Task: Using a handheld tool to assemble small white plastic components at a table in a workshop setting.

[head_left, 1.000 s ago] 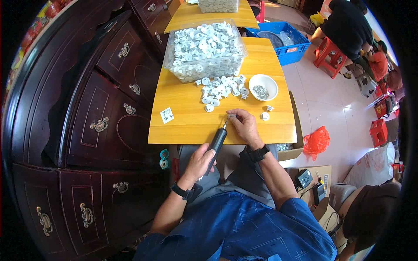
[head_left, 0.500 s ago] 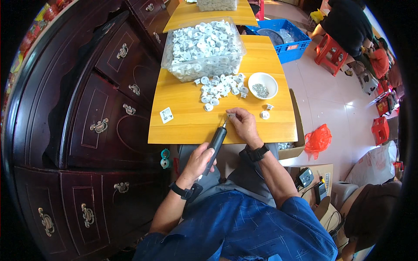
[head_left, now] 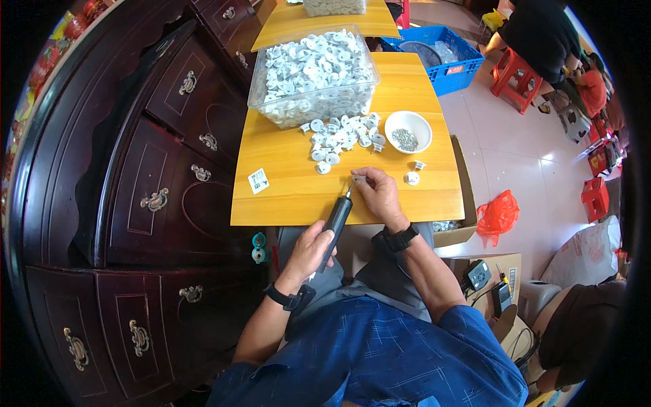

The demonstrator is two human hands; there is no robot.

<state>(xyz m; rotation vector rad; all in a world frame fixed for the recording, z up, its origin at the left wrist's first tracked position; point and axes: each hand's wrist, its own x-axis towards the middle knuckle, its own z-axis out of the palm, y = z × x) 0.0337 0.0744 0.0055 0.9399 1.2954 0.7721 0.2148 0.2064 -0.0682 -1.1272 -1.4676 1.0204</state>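
Observation:
My left hand [head_left: 310, 252] is wrapped round a black electric screwdriver [head_left: 337, 218], whose thin metal bit points up and away from me. At its tip, the fingers of my right hand [head_left: 381, 198] pinch a small white plastic part [head_left: 359, 178], mostly hidden by the fingertips. Just beyond both hands lies a loose pile of white round plastic parts [head_left: 332, 141]. Two more such parts, one a disc-faced piece [head_left: 412, 178], lie right of my right hand. A white bowl [head_left: 424, 144] behind them holds small metal screws [head_left: 405, 140].
A clear plastic bin [head_left: 288, 115] heaped with white parts stands at the table's far side. A white label card [head_left: 258, 180] lies at left. Dark wooden drawers [head_left: 169, 149] flank the table [head_left: 291, 203]. A blue crate [head_left: 454, 80], red stools and other people are at right.
The view has shifted very slightly. Both hands, the screwdriver and the pinched part stay in practically the same place, with the grips unchanged.

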